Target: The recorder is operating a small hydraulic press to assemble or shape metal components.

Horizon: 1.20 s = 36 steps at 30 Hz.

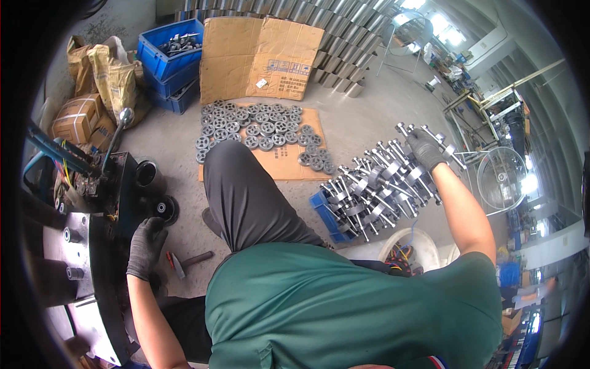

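Observation:
My right hand (pixel 425 149), in a dark grey glove, reaches to the far end of a heap of metal shafts (pixel 375 184) with thick round collars. Its fingers curl over a shaft at the top of the heap; the fingertips are partly hidden. The heap rises out of a blue crate (pixel 330 215). My left hand (pixel 146 249), gloved alike, hangs at the left beside a machine. Its fingers are loosely bent with the thumb apart, and nothing shows in them. Just beyond its fingertips is a black round part (pixel 165 209) with a ring-shaped centre.
A hammer (pixel 196 259) lies near orange-handled pliers (pixel 176 265) on the floor. Several spoked metal discs (pixel 265 128) cover a cardboard sheet (pixel 276 169). The machine (pixel 86 258) stands left, blue bins (pixel 169 64) behind it. A white bucket (pixel 421 243) is at right.

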Tool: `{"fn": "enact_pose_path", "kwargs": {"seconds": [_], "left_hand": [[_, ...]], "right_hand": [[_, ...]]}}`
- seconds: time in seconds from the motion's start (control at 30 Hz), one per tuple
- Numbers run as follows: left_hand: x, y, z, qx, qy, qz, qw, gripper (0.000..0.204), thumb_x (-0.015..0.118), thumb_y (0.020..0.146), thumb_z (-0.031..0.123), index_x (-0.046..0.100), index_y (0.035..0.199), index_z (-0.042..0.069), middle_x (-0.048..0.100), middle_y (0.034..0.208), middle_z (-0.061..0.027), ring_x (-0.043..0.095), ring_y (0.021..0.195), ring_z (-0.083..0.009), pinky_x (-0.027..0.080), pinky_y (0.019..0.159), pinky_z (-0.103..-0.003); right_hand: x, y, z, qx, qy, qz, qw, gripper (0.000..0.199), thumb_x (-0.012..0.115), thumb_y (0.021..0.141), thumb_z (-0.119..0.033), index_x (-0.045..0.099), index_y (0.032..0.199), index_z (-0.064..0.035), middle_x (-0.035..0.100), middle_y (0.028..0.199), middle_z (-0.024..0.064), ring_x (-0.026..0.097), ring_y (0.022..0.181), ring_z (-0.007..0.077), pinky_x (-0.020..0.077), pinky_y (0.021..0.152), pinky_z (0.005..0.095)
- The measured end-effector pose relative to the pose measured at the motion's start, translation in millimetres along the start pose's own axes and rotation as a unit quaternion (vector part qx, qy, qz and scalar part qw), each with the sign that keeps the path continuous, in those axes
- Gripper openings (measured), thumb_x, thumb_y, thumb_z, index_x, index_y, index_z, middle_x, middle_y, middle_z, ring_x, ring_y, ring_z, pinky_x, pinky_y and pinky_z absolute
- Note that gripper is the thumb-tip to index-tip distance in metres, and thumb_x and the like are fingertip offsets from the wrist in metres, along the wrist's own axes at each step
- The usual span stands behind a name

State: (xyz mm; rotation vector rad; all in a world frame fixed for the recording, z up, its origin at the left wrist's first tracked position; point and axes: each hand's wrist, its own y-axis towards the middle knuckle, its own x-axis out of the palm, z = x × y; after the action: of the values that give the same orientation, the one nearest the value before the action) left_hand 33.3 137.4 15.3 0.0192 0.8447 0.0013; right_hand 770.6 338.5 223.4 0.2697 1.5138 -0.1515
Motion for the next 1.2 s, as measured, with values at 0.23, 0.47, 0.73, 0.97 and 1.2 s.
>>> {"fn": "enact_pose_path", "kwargs": {"seconds": [0.23, 0.47, 0.73, 0.97, 1.2], "left_hand": [[-13.6, -10.3, 9.2, 0.016, 0.03, 0.025, 0.999, 0.031, 0.073, 0.09, 0.012, 0.07, 0.118, 0.002, 0.07, 0.112, -0.0207, 0.067, 0.108, -0.0402, 0.054, 0.093, -0.046], [-46.8, -25.5, 33.1, 0.027, 0.075, 0.052, 0.995, 0.028, 0.074, 0.092, 0.022, 0.071, 0.117, 0.008, 0.069, 0.115, -0.0148, 0.064, 0.109, -0.0377, 0.052, 0.095, -0.046], [-91.9, -194.2, 35.3, -0.023, -0.143, 0.58, 0.802, 0.028, 0.068, 0.102, 0.017, 0.068, 0.125, 0.0, 0.074, 0.114, -0.0097, 0.067, 0.109, -0.018, 0.053, 0.096, -0.034], [133.2, -417.8, -28.0, -0.533, -0.072, 0.598, 0.594, 0.03, 0.067, 0.099, 0.024, 0.071, 0.118, 0.001, 0.074, 0.111, -0.0216, 0.072, 0.108, -0.0298, 0.055, 0.096, -0.039], [423.6, -433.9, 21.8, -0.727, -0.232, 0.489, 0.423, 0.045, 0.069, 0.092, 0.032, 0.069, 0.126, 0.003, 0.072, 0.12, -0.0245, 0.068, 0.118, -0.0397, 0.053, 0.103, -0.046]], "right_hand": [[-8.1, 32.5, 24.0, -0.322, -0.27, -0.081, 0.904, 0.034, 0.06, 0.095, -0.035, 0.077, 0.114, -0.0132, 0.075, 0.112, 0.0222, 0.07, 0.112, 0.0374, 0.0533, 0.099, 0.0461], [-52.8, 80.1, -141.6, -0.222, -0.479, -0.232, 0.817, 0.059, 0.064, 0.088, -0.055, 0.077, 0.119, -0.0067, 0.076, 0.118, 0.0207, 0.071, 0.112, 0.0379, 0.0533, 0.099, 0.0475], [22.7, 35.7, -428.1, -0.621, -0.028, -0.157, 0.768, 0.042, 0.073, 0.09, -0.034, 0.074, 0.114, 0.0007, 0.075, 0.111, 0.0249, 0.074, 0.102, 0.0353, 0.0571, 0.091, 0.0436], [106.1, -75.3, -657.1, -0.669, -0.033, -0.333, 0.663, 0.036, 0.07, 0.095, -0.019, 0.07, 0.123, 0.0039, 0.074, 0.099, 0.01, 0.07, 0.082, 0.0183, 0.0575, 0.074, 0.0336], [211.1, -203.4, -745.5, -0.728, -0.092, -0.392, 0.554, 0.029, 0.07, 0.094, -0.019, 0.073, 0.115, 0.0002, 0.071, 0.089, 0.0058, 0.065, 0.065, 0.0146, 0.05, 0.055, 0.0302]]}}
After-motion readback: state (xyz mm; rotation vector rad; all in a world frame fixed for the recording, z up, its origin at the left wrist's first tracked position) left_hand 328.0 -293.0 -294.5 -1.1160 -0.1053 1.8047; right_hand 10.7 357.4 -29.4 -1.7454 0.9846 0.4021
